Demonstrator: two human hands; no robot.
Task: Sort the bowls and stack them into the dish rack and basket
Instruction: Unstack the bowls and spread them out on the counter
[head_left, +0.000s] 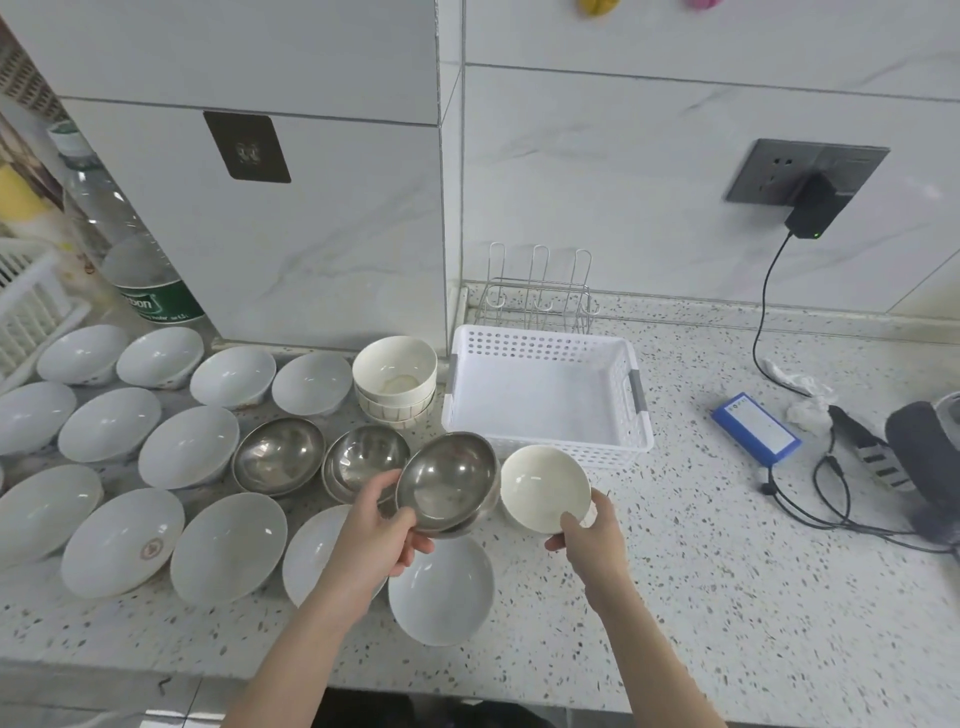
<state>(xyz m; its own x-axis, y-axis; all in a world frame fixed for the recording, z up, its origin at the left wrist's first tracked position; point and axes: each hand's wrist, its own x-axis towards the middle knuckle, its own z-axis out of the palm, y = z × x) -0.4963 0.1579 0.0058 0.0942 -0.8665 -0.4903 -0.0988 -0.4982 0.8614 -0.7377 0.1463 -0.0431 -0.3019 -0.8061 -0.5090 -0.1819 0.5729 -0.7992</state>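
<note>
Speckled bench (727, 571), mid-frame: left hand (382, 525) grips slick, light steel bowls (449, 480) by the rim; right hand (589, 530) pinches a fragile cream bowl (543, 486) by its rim.

twelve white bowls (189, 448), one basket (545, 395)

Over a speckled counter (727, 597), a person's left hand (382, 525) grips a tilted steel bowl (447, 480) and the right hand (587, 535) a cream bowl (543, 486), just in front of a white perforated basket (545, 395) backed by a wire dish rack (540, 291), with white bowls (189, 447) spread toward the counter's left edge.
</note>
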